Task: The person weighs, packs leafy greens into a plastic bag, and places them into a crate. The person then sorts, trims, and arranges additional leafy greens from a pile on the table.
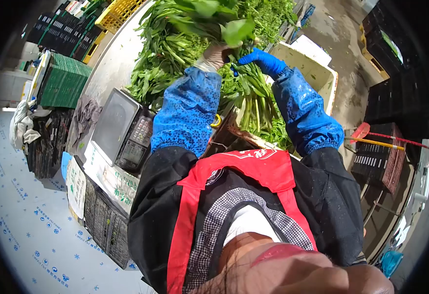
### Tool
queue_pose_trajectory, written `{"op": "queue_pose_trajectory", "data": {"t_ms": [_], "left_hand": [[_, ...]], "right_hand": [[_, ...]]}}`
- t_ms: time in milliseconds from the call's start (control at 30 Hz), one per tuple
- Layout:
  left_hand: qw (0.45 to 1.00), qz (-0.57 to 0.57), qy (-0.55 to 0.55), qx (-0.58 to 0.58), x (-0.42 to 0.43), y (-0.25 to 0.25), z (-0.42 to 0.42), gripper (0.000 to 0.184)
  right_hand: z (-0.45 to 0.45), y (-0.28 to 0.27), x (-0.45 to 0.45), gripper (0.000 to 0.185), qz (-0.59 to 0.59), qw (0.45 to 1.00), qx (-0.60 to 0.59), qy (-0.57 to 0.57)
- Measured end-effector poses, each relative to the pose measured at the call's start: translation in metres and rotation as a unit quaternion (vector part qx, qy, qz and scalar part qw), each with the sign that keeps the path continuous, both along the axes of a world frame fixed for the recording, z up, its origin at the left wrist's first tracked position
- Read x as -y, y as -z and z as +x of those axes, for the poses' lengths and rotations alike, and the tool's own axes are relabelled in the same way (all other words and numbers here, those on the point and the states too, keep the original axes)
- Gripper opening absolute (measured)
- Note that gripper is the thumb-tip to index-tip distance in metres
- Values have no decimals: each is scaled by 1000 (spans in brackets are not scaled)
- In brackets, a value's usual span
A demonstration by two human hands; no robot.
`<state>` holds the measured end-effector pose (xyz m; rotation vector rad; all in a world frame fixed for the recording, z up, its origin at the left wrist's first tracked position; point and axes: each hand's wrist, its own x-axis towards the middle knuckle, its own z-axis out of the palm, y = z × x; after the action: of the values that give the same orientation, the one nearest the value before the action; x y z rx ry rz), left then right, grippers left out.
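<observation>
My left hand (213,56), in a pale glove, closes around a bunch of leafy greens (205,20) above the pile. Its fingertips are partly hidden by leaves. Beside it, my right hand (263,62) wears a blue glove, its fingers curled around leafy stems. Long stems (257,110) hang below the right hand towards me. A large heap of leafy greens (163,49) lies beneath and to the left of both hands. Blue patterned sleeve covers reach from both wrists towards the elbows.
A digital scale (126,130) stands left of the heap on the pale table (104,73). A white bin (326,81) is at the right. Green crates (65,80), a yellow crate (119,14) and black crates (393,103) stand around. A red-and-yellow-handled tool (376,139) is at right.
</observation>
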<state>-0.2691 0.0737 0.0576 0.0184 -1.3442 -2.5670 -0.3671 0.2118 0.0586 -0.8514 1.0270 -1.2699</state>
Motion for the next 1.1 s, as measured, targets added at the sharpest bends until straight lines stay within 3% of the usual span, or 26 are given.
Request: {"op": "queue_pose_trajectory", "data": {"t_ms": [133,233,267,333,400,500,533,600,667,700,767,800,900,967,1033,1100], "left_hand": [[993,-27,-109,30,-4,-4,-5,33],[983,18,-175,56,0,-7,-8,19],[983,17,-174,55,-1,-7,-11,19],[972,9,-232,36,-3,-5,-16,18],[965,5,-259,30,-8,-7,-17,18],[948,27,-316,19,-18,-18,-17,13],[948,27,-317,17,-13,-21,-16,13],[955,65,-289,18,6,-24,-6,12],[956,84,-279,17,17,-25,-1,11],[957,84,-276,13,20,-25,3,11],[961,78,-266,4,23,-25,5,11],[960,78,-268,2,25,-24,4,11],[959,90,-267,-16,30,-16,2,11],[959,103,-263,-14,25,-16,3,12],[958,125,-256,-13,16,-17,0,14],[961,118,-250,-16,3,-15,-7,15]], "right_hand": [[-8,26,2,48,-34,999,-5,36],[-1,35,-13,48,-178,910,-301,223],[4,31,-16,48,-178,910,-302,224],[24,17,-14,47,-244,757,-499,345],[27,20,-15,47,-267,657,-583,397],[19,59,-27,37,-241,730,-575,281],[11,69,-33,37,-243,729,-576,281],[-5,87,-52,22,-107,766,-611,171],[-18,99,-65,20,12,752,-649,112],[-28,102,-74,20,11,753,-649,109],[-43,108,-90,17,46,703,-710,0],[-41,94,-87,17,44,702,-711,-2],[-35,31,-79,14,221,756,-616,36],[-14,6,-65,20,136,671,-715,144],[9,-5,-49,18,-12,710,-640,294],[28,-14,-28,17,-174,670,-626,358]]}}
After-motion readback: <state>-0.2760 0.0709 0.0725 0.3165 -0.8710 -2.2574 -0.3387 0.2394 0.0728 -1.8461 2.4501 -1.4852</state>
